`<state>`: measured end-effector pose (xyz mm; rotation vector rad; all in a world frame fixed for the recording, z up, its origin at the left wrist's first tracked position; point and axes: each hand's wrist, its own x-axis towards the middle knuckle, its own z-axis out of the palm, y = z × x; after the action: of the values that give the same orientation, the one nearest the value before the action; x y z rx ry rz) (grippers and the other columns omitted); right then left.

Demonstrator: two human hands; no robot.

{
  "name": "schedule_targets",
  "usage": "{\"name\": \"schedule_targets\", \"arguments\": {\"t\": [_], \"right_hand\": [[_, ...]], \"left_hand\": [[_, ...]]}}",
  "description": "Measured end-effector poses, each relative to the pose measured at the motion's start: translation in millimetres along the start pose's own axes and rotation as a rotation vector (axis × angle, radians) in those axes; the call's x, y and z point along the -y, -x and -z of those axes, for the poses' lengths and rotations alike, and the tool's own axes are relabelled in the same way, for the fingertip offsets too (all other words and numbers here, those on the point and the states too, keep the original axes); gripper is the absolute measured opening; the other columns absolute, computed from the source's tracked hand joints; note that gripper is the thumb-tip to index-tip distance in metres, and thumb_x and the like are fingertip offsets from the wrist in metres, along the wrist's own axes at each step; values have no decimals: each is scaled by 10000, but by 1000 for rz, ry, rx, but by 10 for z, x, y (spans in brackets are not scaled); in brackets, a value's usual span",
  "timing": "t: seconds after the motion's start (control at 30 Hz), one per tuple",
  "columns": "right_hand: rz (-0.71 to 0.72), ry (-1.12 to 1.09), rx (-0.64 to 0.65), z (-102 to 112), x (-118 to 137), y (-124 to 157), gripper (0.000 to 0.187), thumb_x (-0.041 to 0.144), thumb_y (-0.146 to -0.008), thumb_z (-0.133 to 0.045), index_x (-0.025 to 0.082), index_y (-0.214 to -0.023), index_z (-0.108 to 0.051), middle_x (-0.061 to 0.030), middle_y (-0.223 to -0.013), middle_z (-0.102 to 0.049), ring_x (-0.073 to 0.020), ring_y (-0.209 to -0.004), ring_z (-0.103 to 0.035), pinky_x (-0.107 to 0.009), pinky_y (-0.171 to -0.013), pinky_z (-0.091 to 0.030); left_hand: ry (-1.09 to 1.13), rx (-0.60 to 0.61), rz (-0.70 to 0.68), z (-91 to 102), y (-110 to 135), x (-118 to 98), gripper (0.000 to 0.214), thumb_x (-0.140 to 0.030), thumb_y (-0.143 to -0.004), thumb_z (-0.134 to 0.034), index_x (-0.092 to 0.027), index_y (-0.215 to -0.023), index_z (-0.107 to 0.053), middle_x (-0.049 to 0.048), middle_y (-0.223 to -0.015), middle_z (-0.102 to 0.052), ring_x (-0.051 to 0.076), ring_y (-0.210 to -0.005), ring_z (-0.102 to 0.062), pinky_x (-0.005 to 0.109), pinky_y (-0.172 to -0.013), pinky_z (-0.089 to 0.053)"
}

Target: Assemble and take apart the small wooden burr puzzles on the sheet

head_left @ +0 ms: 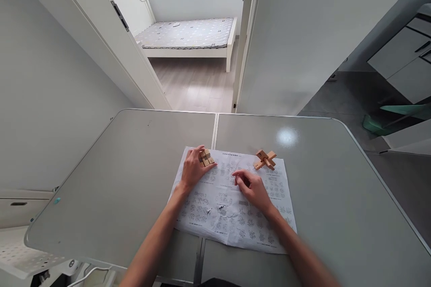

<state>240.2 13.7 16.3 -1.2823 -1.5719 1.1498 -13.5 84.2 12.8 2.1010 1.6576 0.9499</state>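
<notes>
My left hand is around a small light-wood block puzzle, its fingers along the far left side and its thumb along the near side. The puzzle's top is divided into several small squares. It sits at the upper left of a creased white instruction sheet printed with rows of small diagrams. Over the sheet's middle, my right hand is half curled, forefinger extended and thumb a little apart; nothing shows in it. Beyond it, a brown wooden interlocking cross puzzle stands on the sheet's upper right.
The grey table has a metal-edged seam down its middle and a raised rim. Past its far edge, an open doorway leads to a bed under a window. A white drawer unit stands at the left.
</notes>
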Motion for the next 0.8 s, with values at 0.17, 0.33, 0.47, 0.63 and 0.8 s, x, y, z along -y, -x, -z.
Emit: {"name": "schedule_targets", "arguments": {"t": [0.17,0.33,0.47,0.63,0.8], "right_hand": [[-9,11,5,2,24,-10,268,406,-1024,-493,223,-1010,-689,-30,-764,-693,-196,-599,-585,-320,-594,-490],[-25,28,86,111,92,63,261,386,-1043,-482,228,-1065,-689,-37,-819,-727,-196,-636,-628,-312,-602,-519],[-56,81,138,217,160,255,220,382,-1027,-555,246,-1123,-698,-48,-908,-755,-208,-715,-681,-312,-635,-546],[-124,180,122,203,244,499,215,405,-1035,-561,255,-1123,-686,-56,-899,-752,-215,-684,-688,-319,-605,-547],[-188,253,81,85,278,605,164,393,-1013,-584,268,-1087,-660,-45,-891,-745,-230,-694,-701,-331,-605,-542]], "left_hand": [[81,100,-84,34,71,-170,808,-390,-722,-943,-279,-1398,-516,70,-1193,-693,272,-1088,-700,448,-993,-588],[149,248,-202,19,322,-460,856,-441,-710,-941,-285,-1430,-504,76,-1177,-734,296,-1129,-672,441,-942,-611],[170,324,-256,-2,498,-641,801,-477,-733,-918,-271,-1407,-538,94,-1208,-729,310,-1125,-670,454,-967,-593],[156,380,-308,-73,604,-733,723,-444,-802,-869,-258,-1413,-531,112,-1249,-718,327,-1119,-652,482,-991,-561],[127,423,-351,-136,671,-765,599,-355,-896,-774,-253,-1425,-511,117,-1268,-711,324,-1114,-652,492,-998,-543]]}}
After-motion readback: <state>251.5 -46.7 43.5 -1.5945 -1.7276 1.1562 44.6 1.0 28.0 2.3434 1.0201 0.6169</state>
